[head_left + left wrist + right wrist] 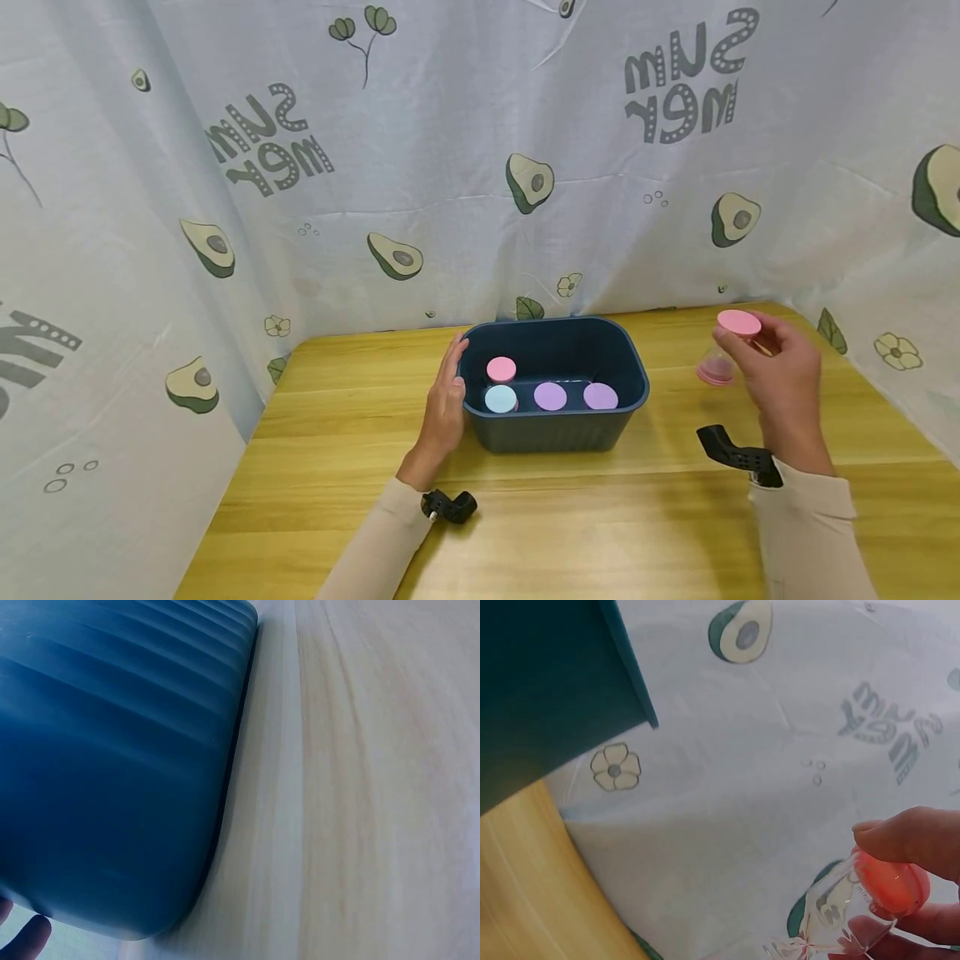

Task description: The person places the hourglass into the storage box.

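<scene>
My right hand (789,371) holds a small sand timer (738,323) with pink ends, to the right of the dark blue bin (558,433). The right wrist view shows the sand timer's clear glass (829,911) and coral-pink sand, with the thumb on one side and fingers on the other. My left hand (442,412) rests against the bin's left side, its fingers straight along the wall. Inside the bin stand several round-topped pieces: a pink one (501,369), a light blue one (500,399), and two purple ones, left (550,397) and right (601,397). Their lower parts are mostly hidden.
The bin stands on a wood-grain table (337,500) toward its far edge. A pale curtain (450,167) printed with avocados hangs right behind and along the sides. Each wrist wears a black camera mount, as on the right wrist (738,454).
</scene>
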